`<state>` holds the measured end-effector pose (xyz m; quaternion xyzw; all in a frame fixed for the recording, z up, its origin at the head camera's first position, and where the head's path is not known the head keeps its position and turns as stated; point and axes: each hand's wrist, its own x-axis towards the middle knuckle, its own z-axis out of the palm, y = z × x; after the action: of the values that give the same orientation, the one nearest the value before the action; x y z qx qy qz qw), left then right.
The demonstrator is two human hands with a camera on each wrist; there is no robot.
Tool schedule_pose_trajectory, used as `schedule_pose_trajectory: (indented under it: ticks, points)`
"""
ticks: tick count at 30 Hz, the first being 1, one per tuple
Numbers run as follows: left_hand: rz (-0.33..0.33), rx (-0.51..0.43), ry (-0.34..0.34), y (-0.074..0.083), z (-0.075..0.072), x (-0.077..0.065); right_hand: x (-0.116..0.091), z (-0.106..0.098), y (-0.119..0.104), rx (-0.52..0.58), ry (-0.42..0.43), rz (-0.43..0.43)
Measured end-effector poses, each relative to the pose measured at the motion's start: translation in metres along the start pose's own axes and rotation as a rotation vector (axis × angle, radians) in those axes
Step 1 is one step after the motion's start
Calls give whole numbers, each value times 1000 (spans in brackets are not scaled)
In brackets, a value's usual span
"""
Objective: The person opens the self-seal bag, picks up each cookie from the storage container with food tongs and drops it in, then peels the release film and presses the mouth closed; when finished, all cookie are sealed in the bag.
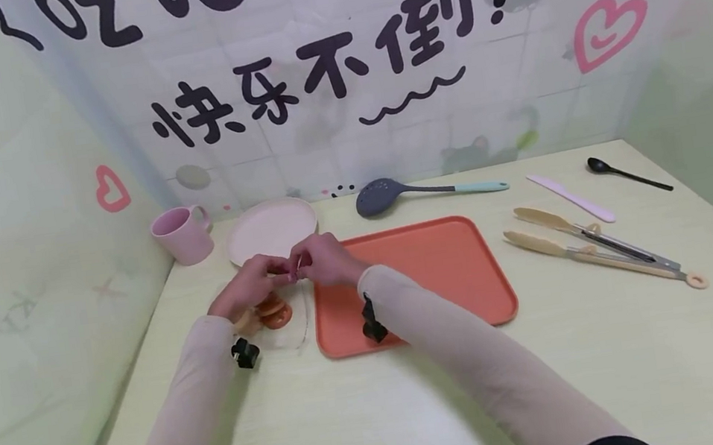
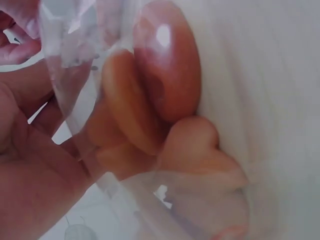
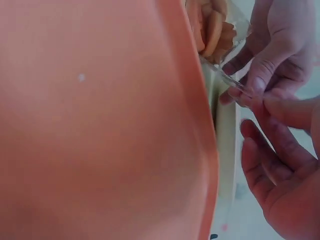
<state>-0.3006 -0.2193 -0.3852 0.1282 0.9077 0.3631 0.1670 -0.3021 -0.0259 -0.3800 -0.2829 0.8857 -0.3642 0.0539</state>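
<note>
A clear plastic bag (image 1: 299, 326) lies at the left of the table, holding several bread-like pieces. Through its film, the left wrist view shows a glossy brown ring-shaped piece (image 2: 175, 65), a tan rounded slice (image 2: 127, 100) and a lobed, heart-like bun (image 2: 197, 150). My left hand (image 1: 249, 288) pinches the bag's far edge between thumb and fingers. Right beside it, my right hand (image 1: 326, 260) pinches the same edge with thumb and forefinger, its other fingers loosely bent. The fingertips of both hands meet there in the right wrist view.
An orange tray (image 1: 423, 266) lies under the right forearm. Behind the hands are a pale pink plate (image 1: 269, 226) and a pink mug (image 1: 186, 237). A slotted skimmer (image 1: 380, 197), pink knife (image 1: 573, 200), black spoon (image 1: 627, 174) and tongs (image 1: 632, 260) lie farther right.
</note>
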Motion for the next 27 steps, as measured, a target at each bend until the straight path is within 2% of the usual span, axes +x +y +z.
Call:
schedule_pose_trajectory:
  ticks: [7,12,16,20,27]
  points:
    - [57,-18,-7,0,-2,-1,0,2,6,65,42,39]
    - [54,-58,-32,-2,-3,-2,0,5,12,96,29,58]
    - [48,-43,-48,-4,-3,0,-1,7,12,133,1,52]
    - [36,-27,-52,-6,-4,1,-1,10,10,157,7,25]
    - [86,-2,-61,-9,-6,2,1,14,5,57,77,-24]
